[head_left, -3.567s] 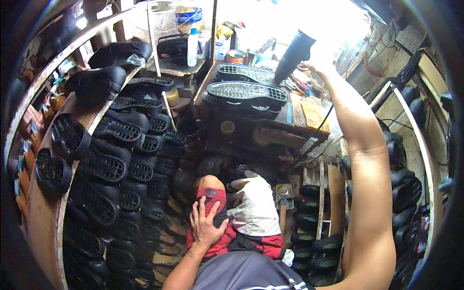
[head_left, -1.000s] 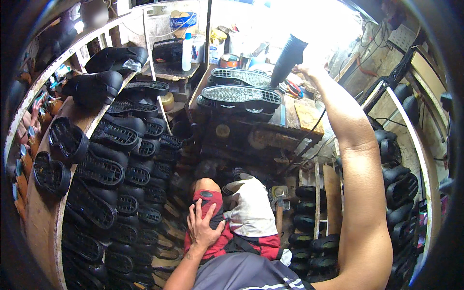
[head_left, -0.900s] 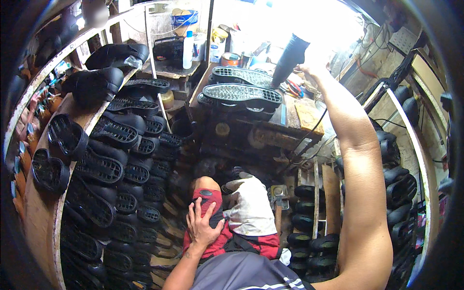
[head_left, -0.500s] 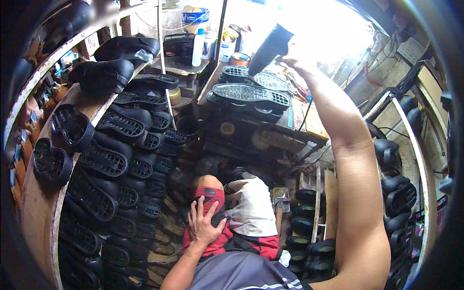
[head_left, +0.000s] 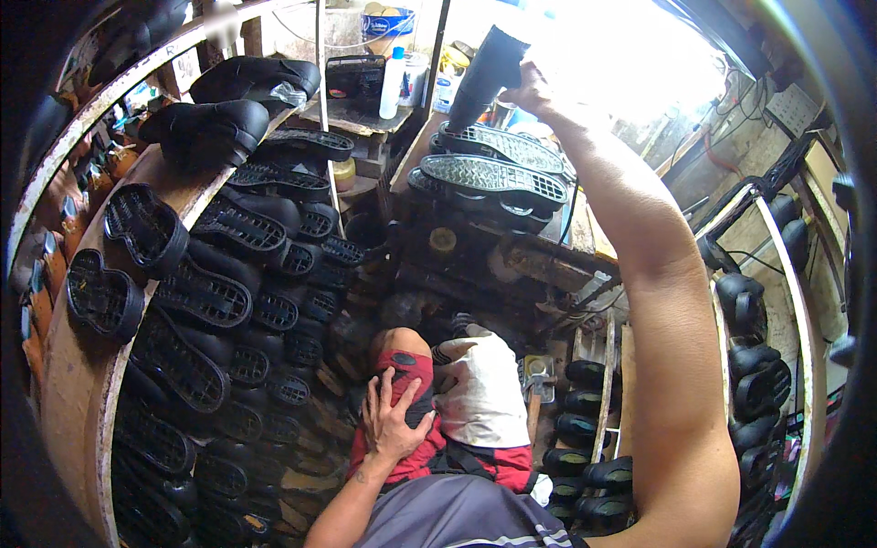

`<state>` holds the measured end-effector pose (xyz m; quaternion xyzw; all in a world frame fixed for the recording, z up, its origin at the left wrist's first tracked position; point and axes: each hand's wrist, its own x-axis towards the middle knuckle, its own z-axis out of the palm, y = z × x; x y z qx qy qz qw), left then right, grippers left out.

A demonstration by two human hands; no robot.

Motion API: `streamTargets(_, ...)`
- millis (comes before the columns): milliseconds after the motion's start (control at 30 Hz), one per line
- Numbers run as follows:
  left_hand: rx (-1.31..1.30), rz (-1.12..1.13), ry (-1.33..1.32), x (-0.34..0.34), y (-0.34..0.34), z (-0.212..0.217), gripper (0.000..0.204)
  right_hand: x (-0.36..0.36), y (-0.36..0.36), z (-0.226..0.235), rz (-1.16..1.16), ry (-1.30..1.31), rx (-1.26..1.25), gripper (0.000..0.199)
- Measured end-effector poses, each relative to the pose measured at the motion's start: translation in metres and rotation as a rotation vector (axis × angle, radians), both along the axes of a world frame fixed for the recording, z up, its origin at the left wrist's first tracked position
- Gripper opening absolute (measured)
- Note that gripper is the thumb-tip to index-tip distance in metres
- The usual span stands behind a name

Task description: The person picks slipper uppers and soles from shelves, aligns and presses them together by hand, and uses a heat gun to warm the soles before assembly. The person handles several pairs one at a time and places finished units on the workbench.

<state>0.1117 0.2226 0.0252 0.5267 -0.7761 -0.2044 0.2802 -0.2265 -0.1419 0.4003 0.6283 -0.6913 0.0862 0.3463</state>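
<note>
My right arm stretches out to the workbench, and my right hand [head_left: 533, 89] is closed on the edge of a long black piece [head_left: 486, 78], shaped like a shoe upper; glare washes out part of the fingers. The piece hangs tilted, its lower end close to the far end of the shoe soles. Two shoe soles [head_left: 493, 181] with grid-patterned faces turned up lie side by side on the bench, with more dark shoe parts beneath. Resting on my red-clad knee, my left hand [head_left: 395, 426] has its fingers spread and holds nothing.
At left, a wooden shelf [head_left: 82, 384] bears black shoes [head_left: 206, 132] and soles, with several rows of soles beyond it. A white bottle [head_left: 392, 84] and a blue-and-white tub [head_left: 387, 27] stand at the back. More black shoes [head_left: 761, 374] fill a rack at right.
My right hand has carried the black piece a little left and away from me. The view has shifted slightly, and my left hand stays on the knee.
</note>
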Motion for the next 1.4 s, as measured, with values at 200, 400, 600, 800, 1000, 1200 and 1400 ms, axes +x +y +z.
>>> streamTargets(200, -0.007, -0.012, -0.001, 0.001, -0.001, 0.001, 0.076, 0.003, 0.0, -0.002, 0.002, 0.001, 0.009, 0.079)
streamTargets(400, 0.014, -0.001, -0.001, 0.0, 0.0, 0.001, 0.073, 0.011, -0.002, -0.005, 0.019, -0.013, 0.009, 0.079)
streamTargets(600, -0.001, 0.0, 0.009, -0.001, 0.0, 0.0, 0.072, 0.017, -0.006, -0.006, 0.039, -0.024, 0.004, 0.08)
streamTargets(800, -0.004, 0.0, 0.003, -0.001, 0.0, 0.0, 0.073, 0.003, -0.004, -0.005, 0.018, -0.01, 0.006, 0.08)
streamTargets(1000, 0.004, 0.006, -0.012, -0.001, 0.001, -0.001, 0.073, -0.026, 0.003, 0.001, -0.039, 0.012, 0.021, 0.081)
streamTargets(1200, 0.006, 0.007, -0.028, -0.002, 0.001, -0.001, 0.073, -0.054, 0.012, 0.001, -0.091, 0.034, 0.036, 0.081)
streamTargets(1400, 0.017, 0.001, -0.042, -0.001, 0.002, -0.001, 0.077, -0.079, 0.03, 0.002, -0.15, 0.039, 0.053, 0.081)
